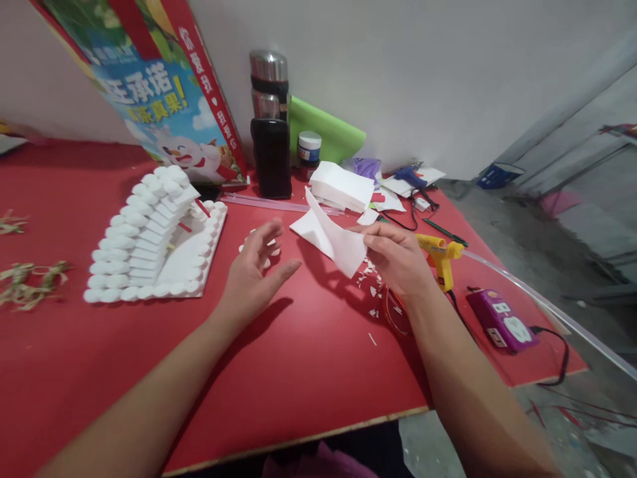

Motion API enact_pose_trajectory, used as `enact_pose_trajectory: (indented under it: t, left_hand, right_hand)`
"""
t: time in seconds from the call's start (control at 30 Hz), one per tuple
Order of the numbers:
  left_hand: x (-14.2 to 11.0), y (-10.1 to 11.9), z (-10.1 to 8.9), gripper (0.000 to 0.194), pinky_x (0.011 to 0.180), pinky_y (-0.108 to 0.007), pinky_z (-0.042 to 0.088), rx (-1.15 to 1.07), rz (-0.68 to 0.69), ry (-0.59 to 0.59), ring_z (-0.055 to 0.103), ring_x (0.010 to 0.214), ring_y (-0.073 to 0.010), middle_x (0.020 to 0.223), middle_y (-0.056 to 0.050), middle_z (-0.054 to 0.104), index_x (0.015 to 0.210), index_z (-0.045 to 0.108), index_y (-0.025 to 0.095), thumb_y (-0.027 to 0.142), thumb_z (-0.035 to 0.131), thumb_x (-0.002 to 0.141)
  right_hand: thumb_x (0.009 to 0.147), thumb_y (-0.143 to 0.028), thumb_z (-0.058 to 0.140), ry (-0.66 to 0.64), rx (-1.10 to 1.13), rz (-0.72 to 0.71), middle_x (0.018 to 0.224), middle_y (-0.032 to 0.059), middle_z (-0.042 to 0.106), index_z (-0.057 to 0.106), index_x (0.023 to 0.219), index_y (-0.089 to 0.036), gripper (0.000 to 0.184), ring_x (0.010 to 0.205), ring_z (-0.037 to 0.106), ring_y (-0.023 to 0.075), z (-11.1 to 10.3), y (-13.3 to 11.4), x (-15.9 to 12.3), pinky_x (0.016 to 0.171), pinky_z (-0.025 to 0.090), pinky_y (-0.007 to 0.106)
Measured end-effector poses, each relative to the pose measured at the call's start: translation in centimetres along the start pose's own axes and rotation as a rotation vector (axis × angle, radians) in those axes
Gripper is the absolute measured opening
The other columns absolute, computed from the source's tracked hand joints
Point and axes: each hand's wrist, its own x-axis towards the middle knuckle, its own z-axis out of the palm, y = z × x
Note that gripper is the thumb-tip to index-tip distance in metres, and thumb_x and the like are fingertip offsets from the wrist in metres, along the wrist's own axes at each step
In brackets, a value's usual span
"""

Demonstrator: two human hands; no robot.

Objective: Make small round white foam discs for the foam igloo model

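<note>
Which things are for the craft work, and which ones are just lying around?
Probably for the work:
white sheet, held in the right hand
white stepped model
yellow glue gun

Probably just lying around:
metal flask
lidded jar
big printed bag or box

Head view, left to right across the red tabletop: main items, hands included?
Tan knotted pieces → white stepped model → left hand → held white paper → right hand → yellow glue gun → purple socket box.

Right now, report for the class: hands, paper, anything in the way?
Right hand gripping white paper. Left hand open, holding nothing. Possible clutter: white scraps, yellow glue gun beside right hand.
</note>
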Motion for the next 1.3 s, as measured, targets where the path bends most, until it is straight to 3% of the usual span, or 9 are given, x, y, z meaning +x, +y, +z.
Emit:
enact_pose_trajectory:
  t: [0.1,0.2,0.3,0.47,0.53,0.67,0.9,1.13,1.3]
  left_hand:
    - [0.1,0.2,0.3,0.087,0.108,-0.045,0.056,-0.326,-0.235,-0.039,0.057,0.141,-0.032,0.163,-0.018,0.047,0.156,0.042,0.029,0.037,0.086,0.081]
    - [0.0,0.8,0.5,0.082,0.09,-0.036,0.063,-0.539,-0.425,-0.106,0.073,0.114,-0.027,0.142,-0.018,0.066,0.151,0.05,0.024,0.034,0.087,0.079]
    - [-0.2,1.3,0.6,0.074,0.061,-0.023,0.057,-0.573,-0.5,-0.111,0.072,0.079,-0.0163,0.116,-0.012,0.076,0.142,0.06,0.019,0.027,0.09,0.074]
    - [-0.3,2.1,0.6,0.085,0.046,-0.017,0.044,-0.455,-0.474,-0.169,0.06,0.057,-0.0076,0.104,-0.006,0.077,0.15,0.054,0.022,0.022,0.09,0.074]
    - [-0.4,2.3,0.8,0.087,0.047,-0.019,0.046,-0.432,-0.477,-0.213,0.061,0.056,-0.0088,0.106,-0.008,0.077,0.153,0.051,0.021,0.024,0.089,0.075]
    - [-0.4,2.1,1.0,0.075,0.069,-0.029,0.061,-0.474,-0.498,-0.179,0.076,0.079,-0.0205,0.105,-0.011,0.08,0.14,0.061,0.014,0.026,0.092,0.072]
    - [-0.4,1.0,0.3,0.026,0.043,-0.023,0.052,-0.475,-0.497,-0.2,0.062,0.042,-0.0143,0.058,-0.005,0.073,0.096,0.073,0.014,0.034,0.084,0.084]
    - [0.0,1.7,0.4,0.021,0.045,-0.021,0.054,-0.623,-0.5,-0.059,0.068,0.044,-0.0168,0.054,-0.006,0.073,0.09,0.077,0.014,0.02,0.088,0.074]
    - [0.0,2.0,0.0,0.019,0.05,-0.021,0.056,-0.657,-0.488,-0.11,0.07,0.047,-0.0169,0.057,-0.008,0.075,0.096,0.082,0.012,0.014,0.078,0.078]
  right_hand:
    - [0.078,-0.039,0.075,-0.094,0.217,0.154,0.076,0.0006,0.069,0.067,0.073,-0.025,0.017,0.057,0.048,0.0127,0.2,-0.7,-0.5,0.055,0.04,0.028]
    - [0.074,-0.042,0.082,-0.189,0.299,0.211,0.091,0.0034,0.075,0.069,0.07,-0.025,0.022,0.07,0.06,0.0164,0.1,-0.8,-0.5,0.061,0.048,0.029]
    - [0.075,-0.048,0.085,-0.307,0.338,0.269,0.097,0.0061,0.078,0.074,0.074,-0.024,0.027,0.084,0.069,0.0205,-0.3,-0.5,-0.3,0.07,0.055,0.032]
    - [0.076,-0.073,0.079,-0.406,0.301,0.476,0.092,0.0086,0.079,0.078,0.1,-0.019,0.059,0.071,0.071,0.0189,0.6,0.1,-0.3,0.059,0.055,0.029]
    - [0.072,-0.059,0.089,-0.422,0.23,0.486,0.094,0.0059,0.079,0.076,0.105,-0.021,0.052,0.074,0.072,0.0188,1.6,0.1,-0.6,0.063,0.057,0.029]
    - [0.076,-0.044,0.09,-0.459,0.148,0.462,0.091,0.0045,0.08,0.078,0.105,-0.019,0.04,0.072,0.072,0.0184,2.7,-0.3,-1.2,0.062,0.056,0.028]
    - [0.078,-0.035,0.089,-0.404,0.34,0.433,0.097,0.0033,0.082,0.078,0.119,-0.025,0.044,0.081,0.076,0.0183,1.7,0.2,-0.8,0.072,0.059,0.03]
    - [0.071,-0.029,0.09,-0.333,0.473,0.499,0.09,0.0038,0.082,0.082,0.112,-0.022,0.042,0.075,0.073,0.0166,2.1,0.3,-0.6,0.069,0.056,0.028]
    - [0.074,-0.024,0.078,-0.292,0.374,0.467,0.076,0.0015,0.078,0.085,0.094,-0.021,0.022,0.06,0.063,0.0132,2.1,0.0,-0.7,0.056,0.047,0.026]
